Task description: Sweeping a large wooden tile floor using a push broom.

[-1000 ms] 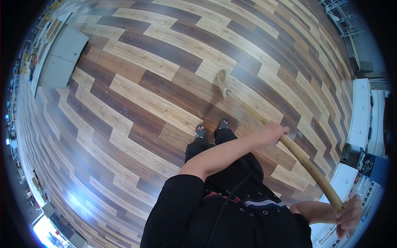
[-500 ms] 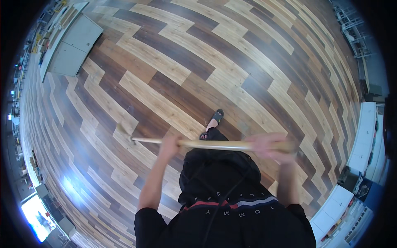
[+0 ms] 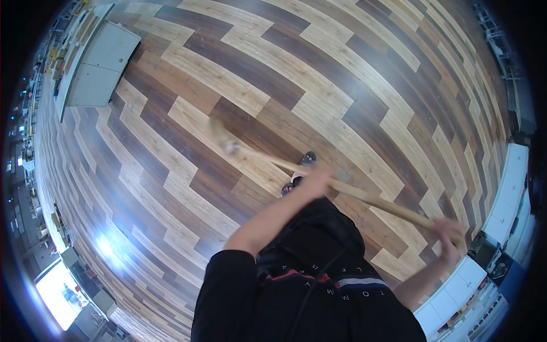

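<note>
I hold a long wooden pole (image 3: 376, 200) in both hands, slanting from lower right up to the left. My left hand (image 3: 317, 181) grips it near the middle and my right hand (image 3: 450, 231) grips the upper end at the right. The pole's far end carries a blurred pale head (image 3: 223, 140) down on the patterned wooden floor (image 3: 171, 142). My shoes (image 3: 299, 171) show just beyond the left hand. My black top fills the lower middle.
A grey cabinet or table (image 3: 102, 62) stands at the upper left by a cluttered wall. White counters (image 3: 507, 194) line the right edge. A bright window (image 3: 60, 290) glares at the lower left.
The pole swung from lying level across my front to slanting up-left, its head moving away across the floor. My right hand dropped to the lower right.
</note>
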Tool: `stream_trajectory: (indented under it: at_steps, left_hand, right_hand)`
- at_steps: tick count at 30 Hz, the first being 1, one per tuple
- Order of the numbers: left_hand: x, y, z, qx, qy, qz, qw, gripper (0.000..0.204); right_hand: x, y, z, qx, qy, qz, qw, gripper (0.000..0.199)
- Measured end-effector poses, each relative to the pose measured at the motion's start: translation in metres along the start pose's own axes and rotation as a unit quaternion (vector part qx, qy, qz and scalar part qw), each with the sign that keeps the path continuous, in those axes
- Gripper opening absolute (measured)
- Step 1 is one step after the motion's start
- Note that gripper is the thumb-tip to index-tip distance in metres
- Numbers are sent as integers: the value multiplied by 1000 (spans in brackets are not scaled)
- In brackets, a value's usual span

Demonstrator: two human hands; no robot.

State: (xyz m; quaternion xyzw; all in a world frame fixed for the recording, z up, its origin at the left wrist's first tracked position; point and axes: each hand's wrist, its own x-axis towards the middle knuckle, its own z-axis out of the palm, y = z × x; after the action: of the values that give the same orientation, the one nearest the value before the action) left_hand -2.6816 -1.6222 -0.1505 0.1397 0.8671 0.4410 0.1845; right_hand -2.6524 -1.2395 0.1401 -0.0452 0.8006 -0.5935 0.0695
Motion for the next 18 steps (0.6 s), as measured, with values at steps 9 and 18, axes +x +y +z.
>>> stream_trajectory:
  at_steps: [9, 18]
  left_hand:
    - [82, 190, 4, -57, -176, 270, 945, 17]
    - [35, 134, -172, 19, -196, 115, 974, 34]
  right_hand:
    - [-41, -185, -56, -165, -32, -419, 892, 38]
    - [108, -131, 43, 189, -64, -336, 920, 35]
